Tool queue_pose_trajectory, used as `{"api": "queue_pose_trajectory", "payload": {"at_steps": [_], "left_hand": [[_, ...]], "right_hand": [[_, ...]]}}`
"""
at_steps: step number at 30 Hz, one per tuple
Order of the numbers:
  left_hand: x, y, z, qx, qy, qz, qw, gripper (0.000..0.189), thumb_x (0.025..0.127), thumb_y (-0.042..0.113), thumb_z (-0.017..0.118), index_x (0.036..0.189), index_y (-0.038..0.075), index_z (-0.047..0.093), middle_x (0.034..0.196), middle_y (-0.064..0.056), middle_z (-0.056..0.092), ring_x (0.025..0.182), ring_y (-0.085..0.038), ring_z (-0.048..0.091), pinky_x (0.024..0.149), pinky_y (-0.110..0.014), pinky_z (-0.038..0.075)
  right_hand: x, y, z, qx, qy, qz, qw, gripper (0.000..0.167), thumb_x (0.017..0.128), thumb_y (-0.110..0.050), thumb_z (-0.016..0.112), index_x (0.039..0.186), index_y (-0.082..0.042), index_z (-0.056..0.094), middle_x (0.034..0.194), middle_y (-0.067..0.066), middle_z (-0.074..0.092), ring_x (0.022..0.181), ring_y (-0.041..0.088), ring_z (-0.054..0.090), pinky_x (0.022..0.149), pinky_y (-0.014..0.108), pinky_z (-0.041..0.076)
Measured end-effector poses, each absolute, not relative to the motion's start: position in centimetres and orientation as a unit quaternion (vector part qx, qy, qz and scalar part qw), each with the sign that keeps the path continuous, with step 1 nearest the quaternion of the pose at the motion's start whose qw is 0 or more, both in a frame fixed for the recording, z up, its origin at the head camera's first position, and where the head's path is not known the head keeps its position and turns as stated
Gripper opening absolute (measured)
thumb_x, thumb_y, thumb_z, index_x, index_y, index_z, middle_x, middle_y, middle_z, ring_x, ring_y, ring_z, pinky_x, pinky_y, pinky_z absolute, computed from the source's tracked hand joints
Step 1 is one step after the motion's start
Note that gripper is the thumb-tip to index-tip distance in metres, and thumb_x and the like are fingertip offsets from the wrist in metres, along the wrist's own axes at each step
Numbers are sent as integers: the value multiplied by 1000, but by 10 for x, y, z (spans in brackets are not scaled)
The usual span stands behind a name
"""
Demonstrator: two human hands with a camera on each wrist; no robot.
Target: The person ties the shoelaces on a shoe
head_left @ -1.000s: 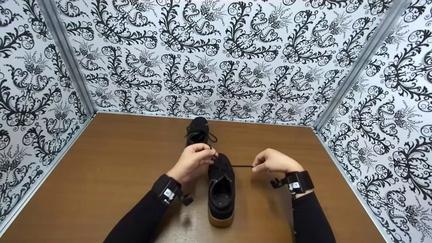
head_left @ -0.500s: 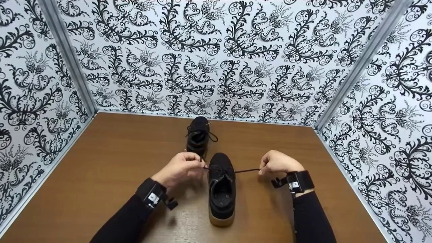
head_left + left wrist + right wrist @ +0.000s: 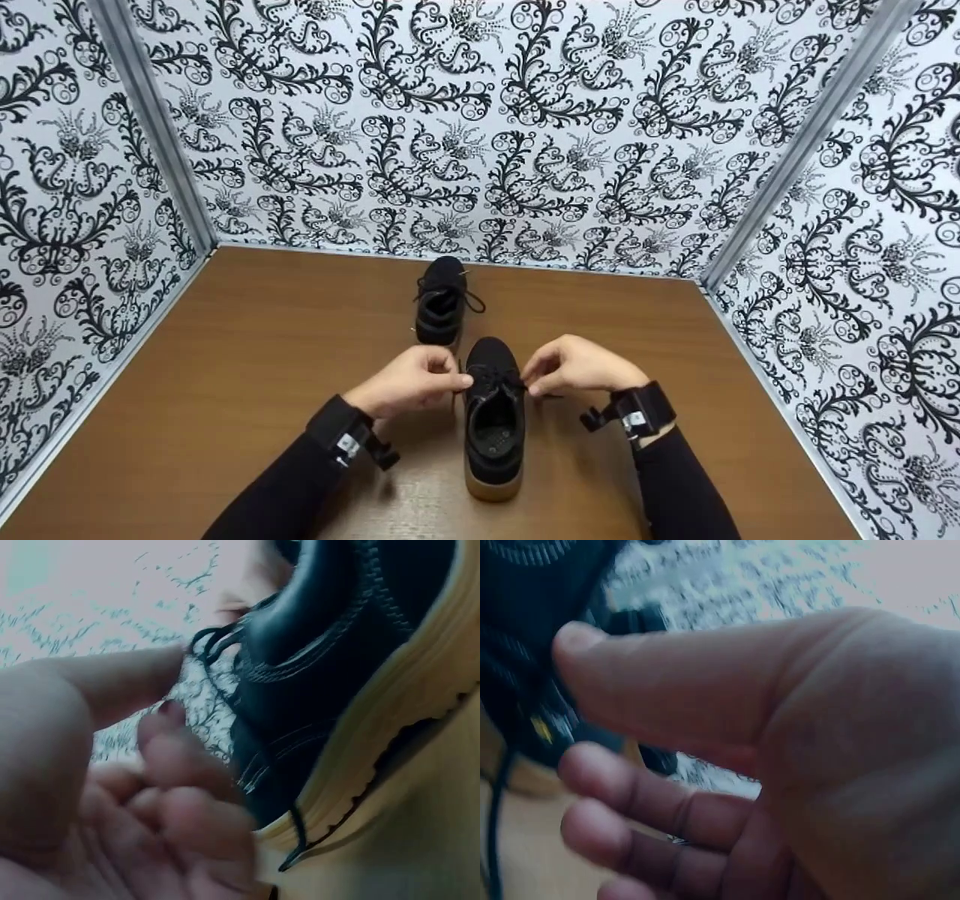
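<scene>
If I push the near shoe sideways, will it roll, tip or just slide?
The near shoe probably won't roll, since its thick sole stands on the table; sliding seems likelier than tipping. The thin lace, looped and dangling down the shoe's side, looks floppy and may trail.

No lettering, label, brand, number or sign can be read in any view.

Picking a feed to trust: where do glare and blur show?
Head: near shoe fairly clear, glare on the tabletop beside its heel; left wrist: bluish, upper left washed out, left hand soft; right wrist: same shoe blurred, right hand dim.
</scene>
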State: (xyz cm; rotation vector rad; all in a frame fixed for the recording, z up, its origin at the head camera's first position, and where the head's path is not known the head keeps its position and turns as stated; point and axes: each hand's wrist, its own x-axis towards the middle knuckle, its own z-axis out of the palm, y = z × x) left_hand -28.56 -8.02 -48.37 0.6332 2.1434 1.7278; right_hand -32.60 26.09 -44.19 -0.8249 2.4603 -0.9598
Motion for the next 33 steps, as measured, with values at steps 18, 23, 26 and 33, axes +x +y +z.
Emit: {"api": "queue_pose_trajectory", "payload": {"at_steps": [18, 23, 26, 33], "left_hand": [[-279, -55, -490, 287, 761, 581, 36, 9, 99, 12, 84, 99, 5, 79, 92, 0, 70, 79, -11, 63, 73, -24, 52], [-283, -63, -487, 289, 757, 583, 65, 10, 98, 13, 85, 98, 4, 80, 88, 2, 70, 70, -7, 62, 64, -22, 50], [-285, -69, -486, 299, 764, 566, 81, 11, 98, 14, 86, 98, 4, 80, 86, 4, 70, 70, -6, 61, 64, -22, 51], [-287, -77, -484, 323, 775, 533, 108, 12, 98, 16, 87, 95, 8, 78, 80, 6, 69, 70, -8, 62, 64, -23, 52]], "right_hand": [[-315, 249, -434, -336, 866, -332, 163, 13, 95, -12, 81, 90, -23, 77, 86, -9, 73, 70, 13, 66, 63, 28, 54], [-318, 263, -429, -336, 873, -315, 158, 15, 94, -11, 85, 89, -22, 75, 87, -9, 74, 77, 17, 66, 69, 29, 52], [-318, 270, -426, -333, 871, -311, 183, 7, 96, -12, 85, 97, -16, 79, 89, -8, 76, 79, 15, 67, 70, 28, 53], [-319, 275, -426, -329, 880, -278, 200, 13, 99, -9, 80, 111, -12, 86, 94, -5, 80, 84, 13, 71, 76, 31, 56]]}}
